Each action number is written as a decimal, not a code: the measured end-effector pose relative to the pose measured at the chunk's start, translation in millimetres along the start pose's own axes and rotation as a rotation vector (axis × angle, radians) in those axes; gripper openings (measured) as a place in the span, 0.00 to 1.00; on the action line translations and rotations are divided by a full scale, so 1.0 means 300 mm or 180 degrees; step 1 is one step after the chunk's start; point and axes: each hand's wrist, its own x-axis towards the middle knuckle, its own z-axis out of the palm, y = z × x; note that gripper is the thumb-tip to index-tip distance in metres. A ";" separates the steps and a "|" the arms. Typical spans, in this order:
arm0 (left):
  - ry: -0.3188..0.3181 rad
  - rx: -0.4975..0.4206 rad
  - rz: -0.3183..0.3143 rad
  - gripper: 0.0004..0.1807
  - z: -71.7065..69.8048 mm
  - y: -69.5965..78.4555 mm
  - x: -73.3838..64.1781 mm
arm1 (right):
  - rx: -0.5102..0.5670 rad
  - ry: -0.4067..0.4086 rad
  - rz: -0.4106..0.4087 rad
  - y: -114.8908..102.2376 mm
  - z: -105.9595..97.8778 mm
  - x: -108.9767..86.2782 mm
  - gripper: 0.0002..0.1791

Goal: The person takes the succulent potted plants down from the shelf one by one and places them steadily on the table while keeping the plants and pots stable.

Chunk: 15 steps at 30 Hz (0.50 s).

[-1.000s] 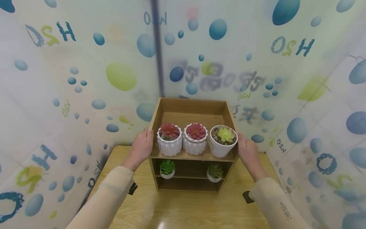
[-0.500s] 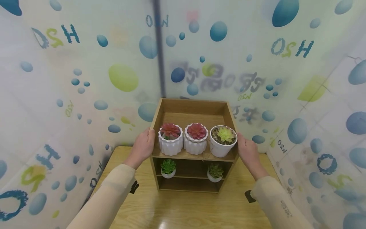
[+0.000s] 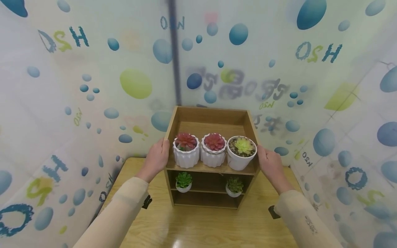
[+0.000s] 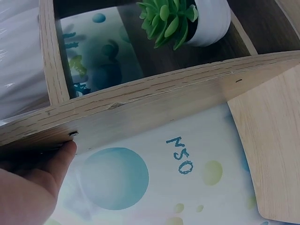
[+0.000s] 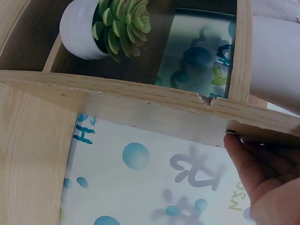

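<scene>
A small wooden shelf unit (image 3: 214, 119) stands on the table. My left hand (image 3: 156, 156) holds its left side panel, and my right hand (image 3: 273, 164) holds the right one. In each wrist view, fingers (image 4: 63, 161) and fingers (image 5: 246, 161) lie against the panel's outer face. On the upper shelf sit two ribbed white pots with red succulents, one at left (image 3: 187, 156) and one in the middle (image 3: 213, 156), beside a smooth white pot (image 3: 240, 161) with a yellow-green succulent. Below, a green succulent (image 4: 164, 21) and a darker green succulent (image 5: 124, 23) stand in small white pots.
The light wood table (image 3: 201, 229) extends in front of the shelf unit. Behind and on both sides hangs a pale curtain-like sheet (image 3: 139, 44) printed with blue and green spots, close to the shelf's back. A chip (image 5: 206, 99) shows in the wooden edge.
The head view has shifted slightly, so the scene appears a little further right. Both hands stay at the shelf's sides, and the pots keep their order.
</scene>
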 end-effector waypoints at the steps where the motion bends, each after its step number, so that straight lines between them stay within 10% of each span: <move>1: -0.0009 -0.0013 -0.0013 0.29 -0.001 0.000 -0.001 | 0.0011 0.0004 -0.0001 -0.001 0.001 -0.001 0.32; 15: -0.0105 -0.0101 -0.0096 0.31 -0.019 0.012 -0.012 | 0.0120 0.0156 -0.0051 0.011 0.016 0.000 0.33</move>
